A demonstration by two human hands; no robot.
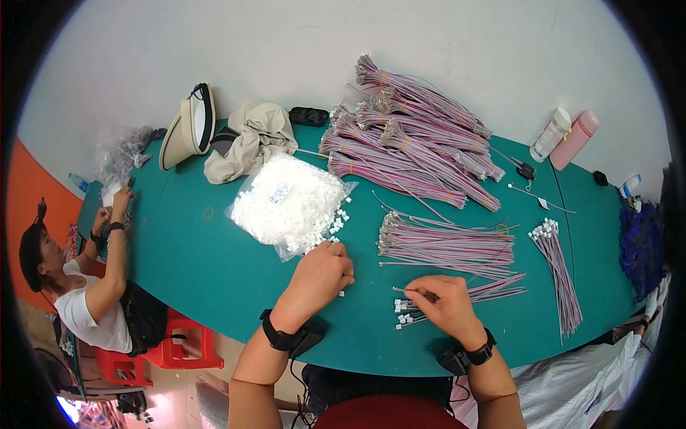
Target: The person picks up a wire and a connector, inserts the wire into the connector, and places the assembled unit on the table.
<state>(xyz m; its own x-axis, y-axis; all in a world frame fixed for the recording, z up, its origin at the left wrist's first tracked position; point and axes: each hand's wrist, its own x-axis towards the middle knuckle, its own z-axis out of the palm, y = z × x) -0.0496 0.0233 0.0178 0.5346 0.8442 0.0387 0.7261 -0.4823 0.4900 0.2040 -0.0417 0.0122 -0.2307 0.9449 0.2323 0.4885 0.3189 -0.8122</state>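
Observation:
My left hand (323, 275) is closed, with its fingers curled down beside the small white connector housings (334, 227) spilling from a clear plastic bag (282, 204). Whatever its fingertips may pinch is hidden. A single housing (341, 294) lies on the table by that hand. My right hand (444, 306) pinches a thin wire (400, 289), its bare-looking end pointing left toward my left hand. Under and beside the right hand lie wires with white housings (404, 314) on their left ends. Just beyond it is a loose row of pink and grey wires (446, 243).
Banded wire bundles (414, 143) are heaped at the back of the green table (193, 243). A bunch of wires with white ends (557, 279) lies right. Bottles (550, 136), keys (525, 170), a visor hat (189, 129) and cloth (254, 139) stand around. A co-worker (93, 286) sits left.

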